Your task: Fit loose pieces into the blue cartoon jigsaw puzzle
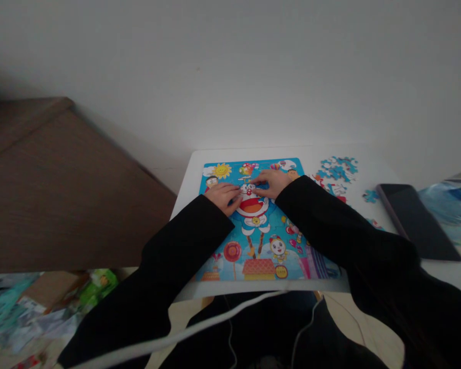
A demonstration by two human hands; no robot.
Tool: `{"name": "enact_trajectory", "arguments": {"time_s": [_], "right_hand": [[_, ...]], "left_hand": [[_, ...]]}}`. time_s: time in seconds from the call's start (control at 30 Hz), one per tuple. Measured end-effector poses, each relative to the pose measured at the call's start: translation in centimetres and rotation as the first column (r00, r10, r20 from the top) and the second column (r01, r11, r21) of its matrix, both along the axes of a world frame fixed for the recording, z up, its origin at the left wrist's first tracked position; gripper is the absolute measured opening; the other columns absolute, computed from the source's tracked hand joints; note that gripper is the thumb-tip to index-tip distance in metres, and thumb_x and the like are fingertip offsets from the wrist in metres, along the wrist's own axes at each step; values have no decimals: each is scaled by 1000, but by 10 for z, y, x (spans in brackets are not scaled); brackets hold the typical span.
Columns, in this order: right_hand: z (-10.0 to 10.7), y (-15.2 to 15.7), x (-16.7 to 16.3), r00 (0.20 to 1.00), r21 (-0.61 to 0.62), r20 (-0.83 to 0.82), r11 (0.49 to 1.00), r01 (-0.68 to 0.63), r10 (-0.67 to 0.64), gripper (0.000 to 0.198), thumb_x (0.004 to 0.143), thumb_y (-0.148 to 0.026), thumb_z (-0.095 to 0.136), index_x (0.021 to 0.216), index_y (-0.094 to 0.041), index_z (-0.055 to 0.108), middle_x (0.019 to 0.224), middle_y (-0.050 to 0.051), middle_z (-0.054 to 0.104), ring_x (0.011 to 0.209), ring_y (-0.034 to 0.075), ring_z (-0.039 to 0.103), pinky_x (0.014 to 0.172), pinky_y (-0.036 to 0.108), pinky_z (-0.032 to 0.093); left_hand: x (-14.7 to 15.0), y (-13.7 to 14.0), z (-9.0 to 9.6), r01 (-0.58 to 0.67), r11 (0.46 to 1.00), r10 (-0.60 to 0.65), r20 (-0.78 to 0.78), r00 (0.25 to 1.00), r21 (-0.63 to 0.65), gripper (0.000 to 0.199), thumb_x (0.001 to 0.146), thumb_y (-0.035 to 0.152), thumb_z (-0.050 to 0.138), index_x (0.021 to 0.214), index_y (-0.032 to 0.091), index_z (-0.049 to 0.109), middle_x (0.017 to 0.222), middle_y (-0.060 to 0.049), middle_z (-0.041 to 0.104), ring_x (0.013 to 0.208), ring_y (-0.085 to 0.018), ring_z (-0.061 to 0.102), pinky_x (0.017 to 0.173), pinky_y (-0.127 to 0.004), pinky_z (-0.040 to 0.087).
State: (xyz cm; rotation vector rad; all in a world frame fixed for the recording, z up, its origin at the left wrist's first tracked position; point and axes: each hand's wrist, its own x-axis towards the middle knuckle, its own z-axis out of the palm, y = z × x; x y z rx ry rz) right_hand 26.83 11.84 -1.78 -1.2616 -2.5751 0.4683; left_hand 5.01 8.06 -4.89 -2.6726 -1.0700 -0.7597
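A cartoon jigsaw puzzle (269,266), mostly blue and largely assembled, lies on a small white table. My left hand (225,197) rests flat on its upper part, fingers stretched toward the white face of the central blue cat figure (252,205). From the other side, my right hand (272,183) touches the puzzle by that face, thumb and forefinger slightly apart at its right edge. No loose piece shows clearly in either hand. Loose puzzle pieces (338,168) lie in a pile to the right of the puzzle, some partly hidden by my right sleeve.
A dark phone (418,220) lies on the table's right side, with a clear plastic bag (451,202) beyond it. One blue piece (370,196) sits near the phone. A white cable (200,330) crosses in front of me. At left stands brown wooden furniture (80,200), with clutter below.
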Motion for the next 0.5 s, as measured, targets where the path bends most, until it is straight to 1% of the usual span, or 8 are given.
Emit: {"name": "enact_trajectory", "arguments": {"time_s": [0.1, 0.2, 0.3, 0.5], "right_hand": [[-1, 0, 0, 1000, 14, 5, 1000, -21, 21, 31, 81, -33, 67, 107, -17, 70, 96, 9, 68, 90, 20, 62, 82, 32, 48], [-4, 1, 0, 1000, 42, 11, 999, -29, 29, 32, 80, -36, 68, 107, -20, 69, 96, 7, 68, 89, 20, 61, 82, 33, 48], [-6, 2, 1, 1000, 64, 19, 998, -25, 23, 28, 80, -34, 67, 105, -21, 70, 96, 7, 68, 88, 19, 62, 81, 33, 49], [-7, 1, 2, 999, 35, -19, 999, -30, 31, 26, 80, -34, 68, 102, -21, 71, 96, 6, 68, 86, 18, 63, 80, 32, 50]], "left_hand": [[-2, 1, -3, -59, 998, 59, 27, 998, 0, 31, 89, 32, 48, 96, 13, 71, 96, -11, 73, 88, -23, 68, 80, -39, 57], [-3, 2, -6, -84, 995, 86, 23, 996, -49, 30, 87, 32, 49, 97, 14, 71, 100, -11, 72, 92, -24, 68, 83, -40, 57], [-4, 3, -7, -85, 994, 87, 13, 996, -75, 31, 87, 31, 48, 99, 13, 70, 103, -11, 71, 95, -23, 68, 85, -40, 57], [-6, 5, -8, -83, 989, 83, -4, 997, -126, 31, 86, 32, 50, 103, 15, 69, 107, -10, 70, 98, -23, 67, 88, -41, 56]]}}
